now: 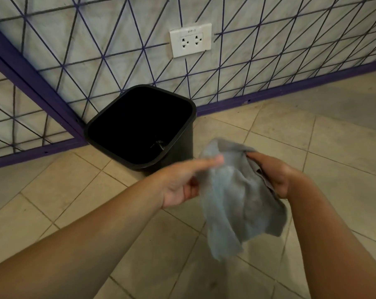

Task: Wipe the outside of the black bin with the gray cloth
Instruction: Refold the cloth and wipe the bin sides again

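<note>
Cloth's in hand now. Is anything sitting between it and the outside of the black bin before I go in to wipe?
Nothing visible does. The gray cloth hangs between the left hand and right hand, just short of the black bin; only bare floor tile lies between. The bin's far sides sit close against the purple-framed wire panel, which may hamper wiping there.

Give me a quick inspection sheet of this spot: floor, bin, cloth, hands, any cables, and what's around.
Surface: beige tiled floor, some dull marks.
Job's things: black bin stands upright in the corner, open top; gray cloth hangs in the air between both hands, not touching the bin.
Clutter: a small dark object inside the bin, too dim to identify.
Hands: right hand grips the cloth's upper edge; left hand, blurred, touches the cloth with straight fingers.
Cables: nothing seen.
Surroundings: wall with purple line pattern; white double socket, nothing plugged in.
</note>
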Demonstrator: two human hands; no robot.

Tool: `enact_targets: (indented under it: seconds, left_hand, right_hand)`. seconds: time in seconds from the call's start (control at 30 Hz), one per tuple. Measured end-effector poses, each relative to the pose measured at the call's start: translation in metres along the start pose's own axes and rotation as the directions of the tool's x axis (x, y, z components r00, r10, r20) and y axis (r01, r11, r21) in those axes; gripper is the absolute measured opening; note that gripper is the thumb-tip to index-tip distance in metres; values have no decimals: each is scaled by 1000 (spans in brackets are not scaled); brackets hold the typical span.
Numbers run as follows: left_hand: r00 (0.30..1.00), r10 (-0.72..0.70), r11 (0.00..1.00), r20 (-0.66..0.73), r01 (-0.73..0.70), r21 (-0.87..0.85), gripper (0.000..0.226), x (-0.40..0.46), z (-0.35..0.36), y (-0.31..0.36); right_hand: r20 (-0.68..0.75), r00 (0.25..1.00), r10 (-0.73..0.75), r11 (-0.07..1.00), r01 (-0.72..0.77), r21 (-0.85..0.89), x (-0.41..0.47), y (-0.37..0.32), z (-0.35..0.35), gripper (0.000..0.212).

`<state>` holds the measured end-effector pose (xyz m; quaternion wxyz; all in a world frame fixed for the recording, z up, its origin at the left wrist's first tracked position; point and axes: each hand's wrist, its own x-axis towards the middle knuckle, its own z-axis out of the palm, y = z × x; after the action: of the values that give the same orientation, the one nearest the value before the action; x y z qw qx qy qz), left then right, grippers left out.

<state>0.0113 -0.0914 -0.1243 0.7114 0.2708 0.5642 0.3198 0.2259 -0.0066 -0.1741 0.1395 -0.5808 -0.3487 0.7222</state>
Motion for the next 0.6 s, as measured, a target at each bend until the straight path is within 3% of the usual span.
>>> enact_targets:
  seconds: [0.07,0.13,0.23,0.33,0.37,0.43,0.5,0.6]
  left_hand:
    - [995,-96,993,-10,96,65,38,0,1,-18]
    - [988,-75,990,-133,90,109,49,3,3,-29]
    - [930,144,937,-339,-18,348,79,7,0,-33]
    - [907,283,909,-313,-150,389,60,5,-3,-20]
    - [916,281,916,-287,-167,364,49,5,-3,-17]
    - [950,236,914,-205,-146,379,37,4,-7,-16]
    - [981,158,871,-112,-85,483,51,3,-10,-19]
    - [967,199,654,-156,-12,757,66,5,-10,-20]
  right_hand:
    - [-6,998,66,998,-66,9,3,1,-1,49]
    - [14,998,62,998,-62,27,3,-2,-4,53]
    - [35,999,17,990,-12,-138,-2,-8,-7,80]
    - [-120,992,-41,940,-3,-342,-3,-10,-8,99]
    - [-148,986,-73,918,9,-396,-3,-9,-8,92]
    - [-174,966,-190,864,80,-498,0,-9,-4,57]
    - [-157,931,-330,791,182,-584,1,-9,1,30]
    - [77,956,-282,823,282,-493,-3,-12,4,17]
